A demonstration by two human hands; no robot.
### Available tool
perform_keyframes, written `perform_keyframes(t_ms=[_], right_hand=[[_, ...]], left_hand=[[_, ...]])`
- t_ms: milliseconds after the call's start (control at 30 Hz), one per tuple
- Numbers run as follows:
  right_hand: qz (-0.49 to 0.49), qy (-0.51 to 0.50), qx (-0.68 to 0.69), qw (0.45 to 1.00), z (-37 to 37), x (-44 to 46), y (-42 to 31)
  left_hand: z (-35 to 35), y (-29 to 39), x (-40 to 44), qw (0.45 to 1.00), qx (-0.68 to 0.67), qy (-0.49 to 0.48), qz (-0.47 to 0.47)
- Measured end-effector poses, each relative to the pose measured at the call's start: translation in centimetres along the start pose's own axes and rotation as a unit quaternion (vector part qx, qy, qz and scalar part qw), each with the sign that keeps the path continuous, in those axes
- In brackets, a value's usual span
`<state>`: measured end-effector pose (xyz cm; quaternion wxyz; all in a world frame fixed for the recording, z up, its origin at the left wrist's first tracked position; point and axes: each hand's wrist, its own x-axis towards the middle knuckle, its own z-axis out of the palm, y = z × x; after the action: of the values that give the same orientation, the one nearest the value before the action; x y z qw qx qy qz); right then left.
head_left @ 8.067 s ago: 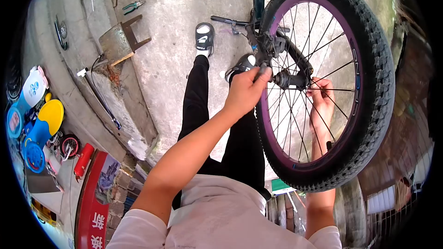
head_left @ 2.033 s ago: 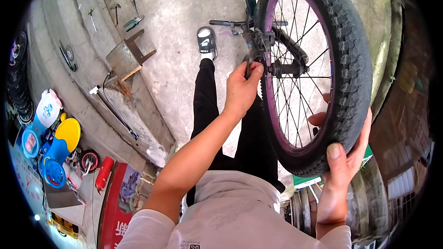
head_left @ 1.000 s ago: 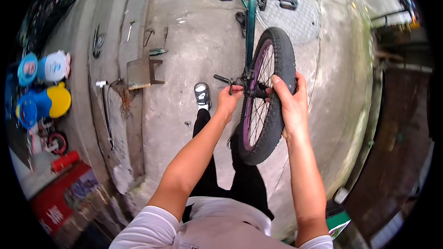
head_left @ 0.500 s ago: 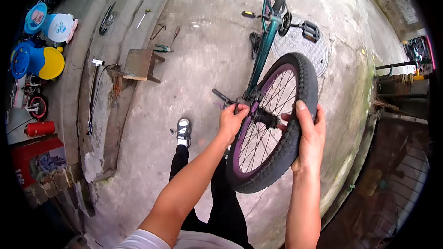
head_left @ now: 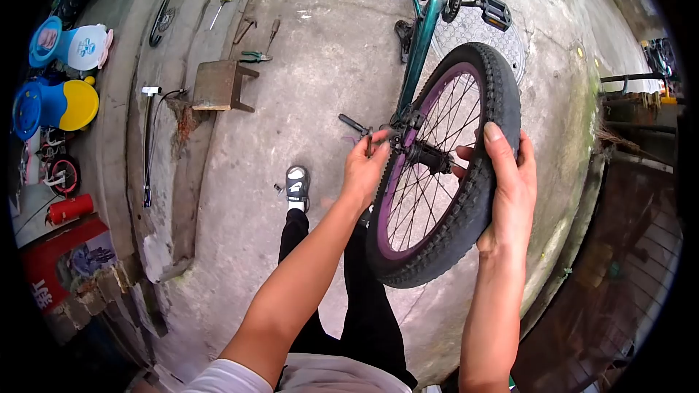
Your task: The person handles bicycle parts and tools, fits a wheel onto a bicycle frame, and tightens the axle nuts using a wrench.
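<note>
A bicycle wheel with a purple rim and a knobby black tyre is tilted up in front of me. My right hand grips its tyre, thumb on the near side and fingertips showing through the spokes near the black hub. On the other side of the wheel, my left hand is pinched close to the hub's end; whatever its fingertips hold is too small and blurred to name. Behind the wheel lies the green bicycle frame, with a handlebar grip just beyond my left hand.
A small wooden stool stands to the left, near pliers, a screwdriver and a hammer. A pump lies on the concrete step. Further left are a fire extinguisher and colourful children's seats.
The wheel and my right hand appear slightly further right and higher in view. My left fingers have shifted a little at the hub, and the whole view has moved slightly.
</note>
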<state>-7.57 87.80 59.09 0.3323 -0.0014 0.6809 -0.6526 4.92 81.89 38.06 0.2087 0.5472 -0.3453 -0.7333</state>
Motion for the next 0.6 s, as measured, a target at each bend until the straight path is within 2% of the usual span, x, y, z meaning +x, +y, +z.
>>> perform_keyframes(t_ms=[67,133,167,200,233,333,400,467,533,600], right_hand=[[0.001,-0.003,0.000,1.000,0.0,0.1,0.1],[0.003,-0.003,-0.004,1.000,-0.3,0.2,0.1],[0.005,-0.004,0.000,1.000,-0.3,0.3,0.1],[0.007,-0.006,0.005,1.000,-0.2,0.3,0.1],[0.005,-0.009,0.000,1.000,-0.2,0.2,0.1],[0.007,-0.002,0.000,1.000,-0.2,0.4,0.1],[0.005,-0.009,0.002,1.000,-0.2,0.5,0.1],[0.003,-0.011,0.003,1.000,-0.2,0.6,0.2],[0.007,-0.018,0.008,1.000,-0.3,0.6,0.2],[0.010,-0.019,0.007,1.000,-0.3,0.6,0.0]], left_hand=[[0.8,-0.1,0.4,0.999,0.027,0.024,0.001],[1.0,-1.6,1.2,0.998,0.052,-0.006,0.046],[0.9,-2.4,1.7,0.994,0.015,-0.035,0.101],[0.8,-1.6,1.1,0.994,0.015,-0.036,0.099],[0.8,0.2,0.0,0.997,0.008,-0.045,0.065],[0.5,0.7,0.4,0.999,0.023,-0.014,0.040],[1.1,0.8,0.7,0.987,0.144,0.064,-0.034],[1.0,0.3,0.7,0.987,0.148,0.040,-0.053],[0.7,0.4,0.4,0.998,0.018,-0.053,0.030],[0.5,0.7,0.2,0.997,0.043,-0.062,0.022]])
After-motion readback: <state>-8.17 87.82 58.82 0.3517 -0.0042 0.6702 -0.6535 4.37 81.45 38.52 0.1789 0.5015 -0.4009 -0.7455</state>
